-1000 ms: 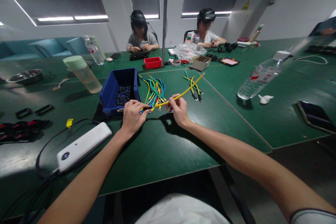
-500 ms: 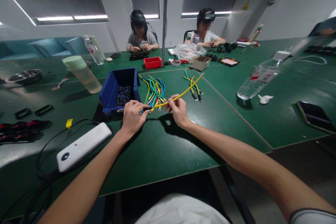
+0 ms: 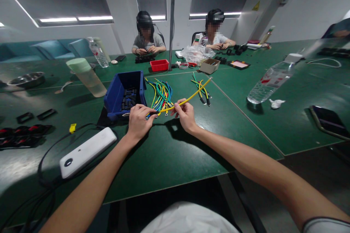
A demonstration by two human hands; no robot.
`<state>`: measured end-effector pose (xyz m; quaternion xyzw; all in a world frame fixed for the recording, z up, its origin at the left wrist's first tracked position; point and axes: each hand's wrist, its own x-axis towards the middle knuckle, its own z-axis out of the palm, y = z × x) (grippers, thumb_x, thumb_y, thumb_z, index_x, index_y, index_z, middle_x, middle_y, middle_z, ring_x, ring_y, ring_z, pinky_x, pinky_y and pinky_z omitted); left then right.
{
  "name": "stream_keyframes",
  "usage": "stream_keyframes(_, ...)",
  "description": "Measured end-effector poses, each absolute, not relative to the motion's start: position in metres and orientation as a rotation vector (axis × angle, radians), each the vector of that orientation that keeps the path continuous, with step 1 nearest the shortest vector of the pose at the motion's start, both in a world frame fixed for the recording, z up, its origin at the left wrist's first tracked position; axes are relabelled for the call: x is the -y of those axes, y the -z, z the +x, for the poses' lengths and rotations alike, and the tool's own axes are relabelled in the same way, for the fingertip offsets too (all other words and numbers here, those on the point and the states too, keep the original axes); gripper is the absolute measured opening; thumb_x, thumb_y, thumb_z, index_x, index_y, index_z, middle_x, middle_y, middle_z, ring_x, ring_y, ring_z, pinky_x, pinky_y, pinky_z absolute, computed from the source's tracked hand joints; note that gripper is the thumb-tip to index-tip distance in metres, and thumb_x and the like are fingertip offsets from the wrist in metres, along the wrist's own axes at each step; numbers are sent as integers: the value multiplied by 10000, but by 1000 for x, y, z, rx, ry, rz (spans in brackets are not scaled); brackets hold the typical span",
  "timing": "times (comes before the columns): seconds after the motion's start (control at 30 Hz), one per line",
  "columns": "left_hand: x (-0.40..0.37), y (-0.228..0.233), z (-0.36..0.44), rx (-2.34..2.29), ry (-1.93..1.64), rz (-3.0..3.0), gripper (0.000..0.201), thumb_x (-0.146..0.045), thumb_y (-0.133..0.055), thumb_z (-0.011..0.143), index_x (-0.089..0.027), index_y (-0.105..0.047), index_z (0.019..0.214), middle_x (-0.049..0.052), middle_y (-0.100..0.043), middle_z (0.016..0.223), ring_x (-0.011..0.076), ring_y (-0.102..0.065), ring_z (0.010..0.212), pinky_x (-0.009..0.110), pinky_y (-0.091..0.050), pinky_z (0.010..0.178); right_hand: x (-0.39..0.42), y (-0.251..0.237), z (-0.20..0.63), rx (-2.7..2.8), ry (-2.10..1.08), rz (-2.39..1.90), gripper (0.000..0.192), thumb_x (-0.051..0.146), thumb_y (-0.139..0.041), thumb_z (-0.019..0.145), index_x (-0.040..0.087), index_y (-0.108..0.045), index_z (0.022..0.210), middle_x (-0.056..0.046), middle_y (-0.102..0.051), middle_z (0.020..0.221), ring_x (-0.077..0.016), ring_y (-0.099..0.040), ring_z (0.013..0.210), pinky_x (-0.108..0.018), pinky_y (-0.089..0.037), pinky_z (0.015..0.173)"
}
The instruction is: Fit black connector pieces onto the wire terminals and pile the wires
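Two bare hands meet over the matte green table (image 3: 175, 160), both pinching one thin yellow wire (image 3: 191, 97). The right hand (image 3: 186, 115) grips the rubbery, round-sectioned wire between thumb and fingertips near its middle. The left hand (image 3: 139, 119) closes thumb and fingertips on the wire's near end, where a small dark piece sits; what that piece is cannot be told. The wire runs as a long, slightly bowed line. From the left fingers it rises past the right fingers and points up and away to the right, ending in a small metal terminal well beyond the right hand.

Just beyond both sets of fingertips lies a loose bundle of wires (image 3: 162, 94), green, yellow and blue, glossy and curved. A smaller bunch of wires (image 3: 202, 91) lies beyond the right fingers, under the yellow wire's far end. Just beyond the left fingers stands a blue plastic bin (image 3: 115, 94), boxy with hard walls, holding small black parts. Left of the left wrist lies a smooth white oblong device (image 3: 87, 151) with a black cable.
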<state>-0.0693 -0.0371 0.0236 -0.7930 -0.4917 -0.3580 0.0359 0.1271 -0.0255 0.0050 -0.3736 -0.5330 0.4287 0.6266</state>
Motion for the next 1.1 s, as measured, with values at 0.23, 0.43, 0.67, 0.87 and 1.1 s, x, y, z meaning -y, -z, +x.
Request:
stream_keyframes(0.23, 37, -24, -69, 1513, 1092, -2431, 113, -273, -664, 770, -226, -700, 866, 22, -708, 842, 230, -533, 887, 398, -380, 821, 26, -5, 127, 1239, -974, -851, 254, 433, -574, 831, 198, -478, 824, 26, -602, 616, -128, -618, 527, -219, -424, 452)
stream_keyframes(0.43, 37, -23, -69, 1521, 1078, -2435, 115, -280, -655, 778, -231, -702, 871, 17, -707, 847, 233, -529, 898, 398, -377, 828, 26, -5, 127, 1243, -989, -851, 270, 445, -580, 821, 196, -475, 821, 25, -595, 636, -126, -615, 533, -219, -439, 463)
stream_keyframes(0.67, 38, -24, -68, 1514, 1078, -2445, 114, -276, -644, 783, -232, -704, 869, 26, -706, 842, 239, -527, 893, 408, -373, 829, 27, -7, 126, 1249, -1018, -850, 283, 462, -584, 809, 196, -489, 826, 17, -613, 639, -131, -619, 540, -227, -454, 479)
stream_keyframes(0.87, 39, -24, -68, 1509, 1089, -2449, 108, -273, -640, 783, -234, -704, 861, 30, -705, 836, 241, -527, 886, 411, -373, 827, 28, -7, 126, 1264, -1017, -867, 287, 470, -580, 810, 196, -495, 825, 12, -621, 651, -134, -625, 555, -233, -464, 495)
stream_keyframes(1.1, 39, -25, -67, 1515, 1073, -2460, 116, -273, -635, 787, -235, -705, 872, 28, -703, 842, 235, -520, 889, 405, -373, 829, 27, -6, 125, 1277, -1027, -861, 284, 465, -580, 813, 192, -503, 824, 4, -629, 658, -135, -630, 563, -225, -455, 490)
